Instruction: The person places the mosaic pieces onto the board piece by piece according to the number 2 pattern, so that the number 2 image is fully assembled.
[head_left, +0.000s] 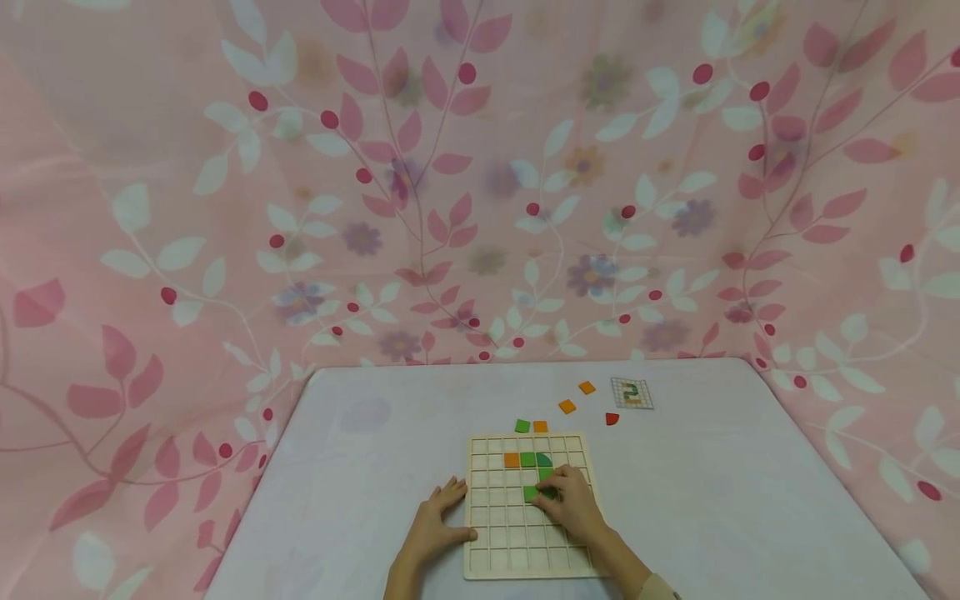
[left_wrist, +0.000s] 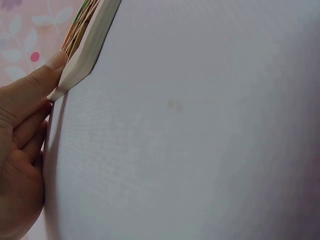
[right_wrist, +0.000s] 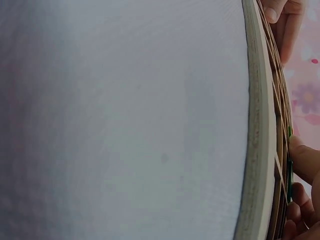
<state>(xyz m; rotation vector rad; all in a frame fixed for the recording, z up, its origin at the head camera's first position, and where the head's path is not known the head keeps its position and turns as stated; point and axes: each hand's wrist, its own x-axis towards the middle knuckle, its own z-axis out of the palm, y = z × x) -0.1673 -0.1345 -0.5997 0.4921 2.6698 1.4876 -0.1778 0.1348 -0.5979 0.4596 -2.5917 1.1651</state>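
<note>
On a gridded board (head_left: 498,515), the right hand (head_left: 576,504) has its grip pinched on a green tile (head_left: 530,493), likely light, stiff and best taken by its edges, as the left hand (head_left: 432,523) lies, fingers extended, along the board's left rim.

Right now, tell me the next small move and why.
Likely best: ease the green square flat onto the gridded board, since the right hand appears to pinch it there, while the left hand touches the board's left edge, which should help steady it.
</note>
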